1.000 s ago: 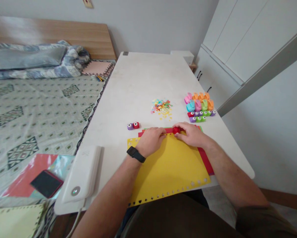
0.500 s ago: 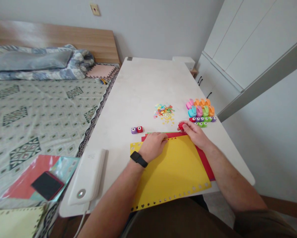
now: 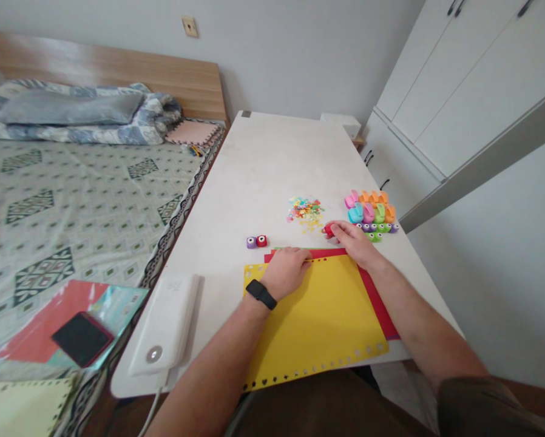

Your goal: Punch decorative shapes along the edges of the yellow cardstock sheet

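Observation:
My left hand [image 3: 289,271], a black watch on its wrist, is closed on the far edge of a yellow paper sheet [image 3: 320,309]. Small shaped holes run along the sheet's near edge and part of its far edge. Held in the fingers of my right hand [image 3: 353,241] is a red craft punch [image 3: 329,229], just beyond the sheet's far right corner and apart from it. Red paper [image 3: 377,303] shows from under the yellow sheet. Left of my hands, a purple punch [image 3: 251,242] and a second red punch [image 3: 262,241] stand side by side.
Colourful paper cutouts [image 3: 306,209] lie in a pile beyond the sheets. Several larger punches [image 3: 368,212] and small punches [image 3: 375,237] stand in rows at the right. A white device [image 3: 165,325] with a cable occupies the table's left edge, beside a bed holding a phone [image 3: 82,338].
My right hand has moved slightly left with the red punch, toward the cutouts. My left hand keeps its place on the yellow sheet. The camera view has shifted a little.

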The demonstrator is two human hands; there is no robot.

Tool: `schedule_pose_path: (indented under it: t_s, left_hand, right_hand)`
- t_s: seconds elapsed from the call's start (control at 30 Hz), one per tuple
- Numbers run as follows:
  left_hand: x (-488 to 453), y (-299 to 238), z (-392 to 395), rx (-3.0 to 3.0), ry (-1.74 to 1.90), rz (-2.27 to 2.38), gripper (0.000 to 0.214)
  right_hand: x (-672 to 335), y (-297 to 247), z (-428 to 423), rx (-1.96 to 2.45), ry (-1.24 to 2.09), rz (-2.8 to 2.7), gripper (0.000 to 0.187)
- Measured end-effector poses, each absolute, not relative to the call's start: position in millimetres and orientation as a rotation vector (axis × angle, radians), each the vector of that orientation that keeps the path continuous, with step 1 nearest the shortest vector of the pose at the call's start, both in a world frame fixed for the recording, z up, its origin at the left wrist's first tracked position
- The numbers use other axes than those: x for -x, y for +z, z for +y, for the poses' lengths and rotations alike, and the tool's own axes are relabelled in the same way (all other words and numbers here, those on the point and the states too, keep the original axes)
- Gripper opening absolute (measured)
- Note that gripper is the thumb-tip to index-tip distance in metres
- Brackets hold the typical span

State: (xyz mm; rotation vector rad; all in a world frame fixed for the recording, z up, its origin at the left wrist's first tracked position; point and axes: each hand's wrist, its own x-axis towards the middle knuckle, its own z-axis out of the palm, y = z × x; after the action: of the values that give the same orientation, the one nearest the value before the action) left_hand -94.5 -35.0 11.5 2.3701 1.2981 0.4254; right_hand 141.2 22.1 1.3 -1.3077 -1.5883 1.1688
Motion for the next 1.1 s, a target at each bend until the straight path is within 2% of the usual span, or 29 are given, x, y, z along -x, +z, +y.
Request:
schedule_pose_path:
  t_s: [0.23, 1.1]
  left_hand:
    - [95, 11, -36, -2.340, 0.432, 1.323, 0.021]
    - [93, 8, -35, -2.404, 0.441, 1.335, 0.018]
  right_hand:
    - [-128, 2, 54, 1.346, 1.012, -1.730, 0.048]
    - [-129, 1, 49, 1.436, 1.054, -1.664, 0.045]
